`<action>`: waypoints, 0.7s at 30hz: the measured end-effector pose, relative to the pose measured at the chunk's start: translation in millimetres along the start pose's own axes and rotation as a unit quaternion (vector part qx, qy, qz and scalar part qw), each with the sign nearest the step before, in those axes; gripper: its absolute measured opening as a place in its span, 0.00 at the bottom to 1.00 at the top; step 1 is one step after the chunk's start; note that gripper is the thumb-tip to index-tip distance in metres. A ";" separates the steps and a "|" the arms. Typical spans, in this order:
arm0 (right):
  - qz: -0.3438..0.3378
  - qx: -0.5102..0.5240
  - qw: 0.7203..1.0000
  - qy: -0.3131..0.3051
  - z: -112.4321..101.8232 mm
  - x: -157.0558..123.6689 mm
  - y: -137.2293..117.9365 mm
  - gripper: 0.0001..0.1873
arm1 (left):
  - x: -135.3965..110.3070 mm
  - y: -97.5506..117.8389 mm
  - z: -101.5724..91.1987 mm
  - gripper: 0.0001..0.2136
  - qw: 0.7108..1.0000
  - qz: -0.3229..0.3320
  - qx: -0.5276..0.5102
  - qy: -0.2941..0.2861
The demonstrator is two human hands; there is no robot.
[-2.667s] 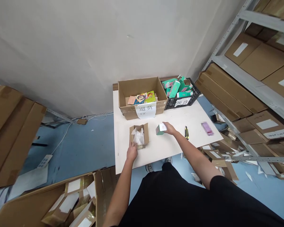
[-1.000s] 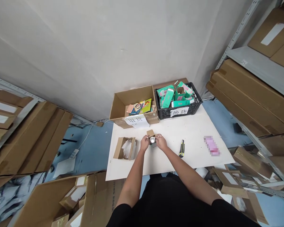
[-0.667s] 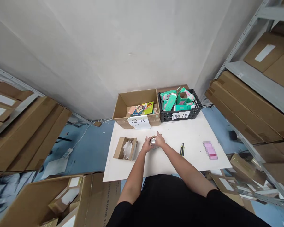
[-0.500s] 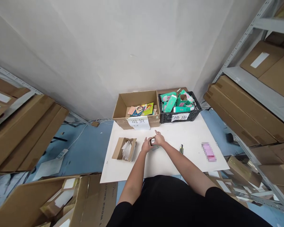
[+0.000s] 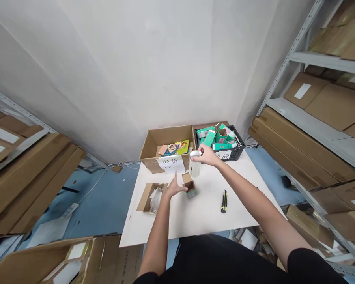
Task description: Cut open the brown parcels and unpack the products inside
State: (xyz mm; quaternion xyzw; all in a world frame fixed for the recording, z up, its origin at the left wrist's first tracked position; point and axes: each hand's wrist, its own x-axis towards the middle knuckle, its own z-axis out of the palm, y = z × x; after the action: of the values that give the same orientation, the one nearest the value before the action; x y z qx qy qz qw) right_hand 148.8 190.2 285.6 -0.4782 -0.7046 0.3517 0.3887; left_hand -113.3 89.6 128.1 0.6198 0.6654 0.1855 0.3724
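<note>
My right hand [image 5: 209, 154] grips the top of a whitish, partly see-through bottle [image 5: 195, 167] and holds it upright over the table. Just in front of it stands a small open box [image 5: 191, 193], green and brown, its flap raised and its inside dark. My left hand [image 5: 175, 188] is spread beside that box, thumb at its left edge; whether they touch I cannot tell. Left of this hand lies an opened brown carton [image 5: 144, 198] with white wrapping [image 5: 156, 200] inside. A black and yellow utility knife [image 5: 224, 201] rests on the table to the right.
At the back of the white table [image 5: 177, 225] stand a cardboard box [image 5: 149, 162] holding booklets and a black crate [image 5: 240, 146] full of green boxes, both with paper signs. Shelves [image 5: 310, 114] with cartons flank both sides. A large open carton [image 5: 26, 260] is at lower left.
My right hand has lifted the bottle up from the small box, toward the back. My left hand has moved left and opened. The pink item on the right is now out of sight.
</note>
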 end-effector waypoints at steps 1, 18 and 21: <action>0.001 0.013 1.000 0.004 -6.0 -2.8 -7.9 0.29 | -5.5 15.4 -16.8 0.57 0.995 0.018 -0.088 0.043; 0.016 0.370 0.905 -0.209 26.7 -80.3 1.8 0.69 | -39.8 167.4 -68.6 0.53 0.891 0.215 -0.371 0.148; 0.023 0.313 0.945 -0.097 35.9 -89.0 -0.1 0.72 | -33.7 176.9 -67.7 0.58 0.896 0.210 -0.369 0.132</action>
State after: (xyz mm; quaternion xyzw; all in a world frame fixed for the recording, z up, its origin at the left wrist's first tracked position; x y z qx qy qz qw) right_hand 138.3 101.4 250.7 -0.3125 -0.5819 0.6081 0.4404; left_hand -42.5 100.5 306.7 0.5327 0.4468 0.5716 0.4358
